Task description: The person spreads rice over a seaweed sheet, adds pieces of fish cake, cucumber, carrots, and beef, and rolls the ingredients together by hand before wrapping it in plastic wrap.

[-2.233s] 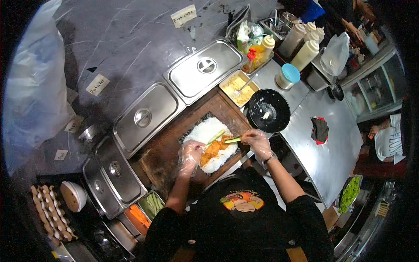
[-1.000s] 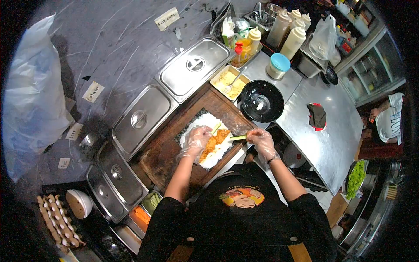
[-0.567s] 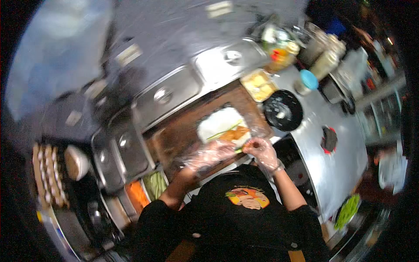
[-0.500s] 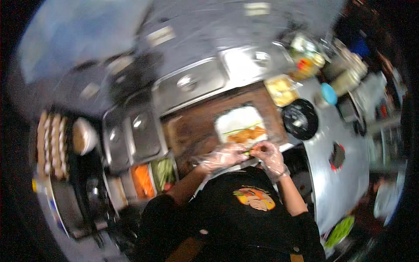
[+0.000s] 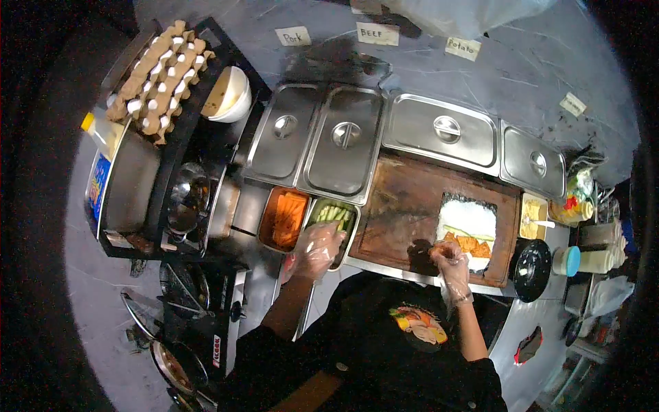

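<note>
Gloved left hand (image 5: 317, 242) reaching out wide, palm down, fingers loosely extended, gloved right hand (image 5: 449, 256) close in, fingers curled.

Left hand (image 5: 317, 246) in cucumbers (image 5: 334, 214), right hand (image 5: 449, 255), rice (image 5: 468, 217)

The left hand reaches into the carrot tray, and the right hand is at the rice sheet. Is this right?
Not quite: the head view shows the left hand over the green cucumber sticks, in the tray beside the carrots. The rest holds.
</note>
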Demonstrator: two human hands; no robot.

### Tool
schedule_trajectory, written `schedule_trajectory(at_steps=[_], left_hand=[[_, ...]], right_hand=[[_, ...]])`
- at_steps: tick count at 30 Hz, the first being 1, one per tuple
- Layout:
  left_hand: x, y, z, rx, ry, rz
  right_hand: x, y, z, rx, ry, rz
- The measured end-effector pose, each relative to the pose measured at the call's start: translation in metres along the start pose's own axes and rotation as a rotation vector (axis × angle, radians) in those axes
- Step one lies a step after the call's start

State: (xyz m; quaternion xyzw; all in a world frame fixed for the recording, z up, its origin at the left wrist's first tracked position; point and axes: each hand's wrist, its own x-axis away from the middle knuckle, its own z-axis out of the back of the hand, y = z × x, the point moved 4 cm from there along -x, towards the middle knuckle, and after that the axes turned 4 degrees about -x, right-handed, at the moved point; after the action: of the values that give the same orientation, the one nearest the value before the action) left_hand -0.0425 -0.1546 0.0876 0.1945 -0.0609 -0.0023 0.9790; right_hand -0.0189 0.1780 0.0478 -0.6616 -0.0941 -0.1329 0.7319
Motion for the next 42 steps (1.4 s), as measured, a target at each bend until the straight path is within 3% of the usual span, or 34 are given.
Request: schedule_trajectory(at_steps=[2,4,6,8,10,12,14,18,19,21,22,23,25,26,28,30,32,34,37,42], left_hand=[[-0.001,-0.026,-0.009,-0.044,0.039,0.117],[0.004,-0.079,-0.013,0.227,0.415,0.126],[-0.01,-0.162,-0.061,0.139,0.461,0.125],[-0.02,-0.206,-0.084,0.049,0.506,0.113],[-0.033,-0.224,-0.103,-0.368,0.253,0.22],[-0.053,-0.258,-0.136,-0.334,-0.035,0.187],[-0.054,-0.251,-0.146,-0.29,-0.148,0.143],[-0.08,-0.218,-0.138,-0.199,-0.116,0.067],[-0.091,-0.196,-0.132,-0.181,-0.089,0.041],[-0.105,-0.134,-0.104,-0.118,-0.011,-0.023],[-0.111,-0.091,-0.089,-0.076,0.015,-0.073],[-0.114,-0.05,-0.077,-0.031,0.033,-0.13],[-0.111,0.018,-0.061,0.045,0.037,-0.242],[-0.106,0.041,-0.056,0.08,0.028,-0.289],[-0.095,0.085,-0.054,0.111,-0.016,-0.373],[-0.08,0.117,-0.061,0.117,-0.074,-0.444],[-0.066,0.139,-0.068,0.125,-0.129,-0.484],[-0.055,0.154,-0.076,0.121,-0.176,-0.507],[-0.046,0.163,-0.08,0.114,-0.211,-0.525],[-0.046,0.155,-0.07,0.127,-0.213,-0.493]], right_hand=[[-0.001,-0.004,-0.003,0.009,-0.031,-0.042],[-0.004,0.01,-0.002,-0.004,-0.028,-0.03],[-0.004,0.012,-0.003,-0.026,-0.05,0.023],[-0.001,0.014,-0.002,-0.061,-0.021,0.001],[0.007,0.009,0.003,0.029,-0.002,0.016],[0.009,0.02,0.009,0.027,0.01,0.016],[0.02,0.008,0.011,0.065,-0.004,0.035],[0.022,0.061,0.005,0.086,-0.019,-0.004],[0.027,0.048,0.006,0.054,-0.031,0.043],[0.033,0.04,0.012,0.157,0.012,0.084],[0.021,0.07,0.006,-0.137,0.009,0.14],[0.046,0.018,0.02,0.12,0.084,0.092],[0.041,0.039,0.022,0.055,0.157,0.247],[0.027,0.063,0.018,-0.154,0.097,0.201],[0.043,0.052,0.024,0.083,0.225,0.198],[0.053,0.053,0.034,0.002,0.266,0.251],[0.064,0.048,0.043,0.068,0.254,0.231],[0.062,0.064,0.042,-0.053,0.254,0.234],[0.075,0.054,0.051,0.117,0.303,0.138],[0.058,0.081,0.046,-0.055,0.264,0.178]])
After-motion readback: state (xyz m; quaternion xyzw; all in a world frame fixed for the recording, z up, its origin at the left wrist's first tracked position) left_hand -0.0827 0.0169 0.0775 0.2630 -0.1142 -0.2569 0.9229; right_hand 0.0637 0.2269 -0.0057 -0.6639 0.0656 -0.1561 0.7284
